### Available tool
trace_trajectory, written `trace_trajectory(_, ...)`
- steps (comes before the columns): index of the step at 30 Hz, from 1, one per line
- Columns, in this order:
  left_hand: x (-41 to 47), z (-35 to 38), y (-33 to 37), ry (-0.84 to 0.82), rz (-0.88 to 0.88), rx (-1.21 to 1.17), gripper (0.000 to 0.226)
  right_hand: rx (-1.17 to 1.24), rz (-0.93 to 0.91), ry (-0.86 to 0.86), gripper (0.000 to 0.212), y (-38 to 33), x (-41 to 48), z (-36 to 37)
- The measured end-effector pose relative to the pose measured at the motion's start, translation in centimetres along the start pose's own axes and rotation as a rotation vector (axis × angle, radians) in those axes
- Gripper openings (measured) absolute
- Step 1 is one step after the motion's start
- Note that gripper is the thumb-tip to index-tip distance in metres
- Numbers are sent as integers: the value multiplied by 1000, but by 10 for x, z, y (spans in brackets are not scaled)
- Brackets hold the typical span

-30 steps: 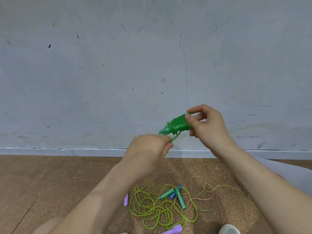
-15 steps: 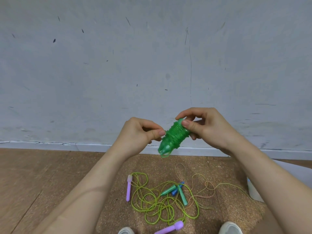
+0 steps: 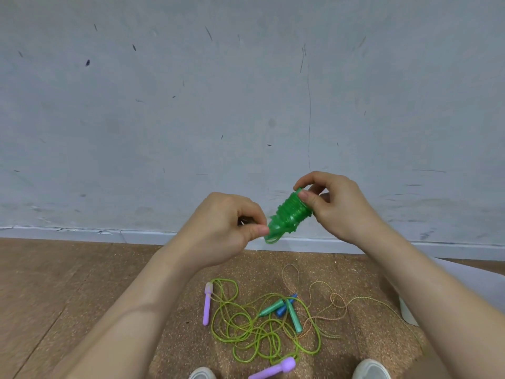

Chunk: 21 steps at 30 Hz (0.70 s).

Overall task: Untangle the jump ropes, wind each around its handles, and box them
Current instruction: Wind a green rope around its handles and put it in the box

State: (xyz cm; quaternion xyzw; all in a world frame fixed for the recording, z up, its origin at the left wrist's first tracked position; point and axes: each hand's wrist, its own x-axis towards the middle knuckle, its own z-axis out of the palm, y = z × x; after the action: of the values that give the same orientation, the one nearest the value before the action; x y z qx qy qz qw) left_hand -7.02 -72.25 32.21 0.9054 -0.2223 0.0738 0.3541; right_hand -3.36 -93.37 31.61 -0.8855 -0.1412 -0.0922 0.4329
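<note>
I hold a dark green jump rope (image 3: 289, 214), wound tightly round its handles, up in front of the wall. My right hand (image 3: 336, 206) grips the bundle's upper end between thumb and fingers. My left hand (image 3: 226, 228) pinches the rope's loose loop at the lower end. On the floor below lies a tangle: a lime green rope (image 3: 254, 326) with purple handles (image 3: 207, 305), and a speckled orange rope (image 3: 328, 305) beside teal handles (image 3: 292, 315) and a blue one.
A cork-brown floor (image 3: 68, 296) meets a grey scuffed wall (image 3: 246, 91) at a pale baseboard. A white box edge (image 3: 408, 313) shows at the right behind my forearm. Two white shoe tips (image 3: 371, 370) sit at the bottom edge.
My left hand came up beside the bundle's lower end and now pinches the last loop. The bundle has tilted more upright in my right hand's grip.
</note>
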Motion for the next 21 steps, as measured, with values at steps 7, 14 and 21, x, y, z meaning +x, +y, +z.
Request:
trace_trajectory(7, 3, 10, -9, -45, -273, -624, 11, 338, -113, -208, 19, -9, -6, -16)
trace_trajectory(14, 1, 7, -6, 42, -172, -68, 12, 0, -60, -435, 22, -4, -12, -19)
trace_trajectory(21, 6, 14, 6, 30, -127, -8, 11, -456, -205, -460, 45, -15, -15, 14)
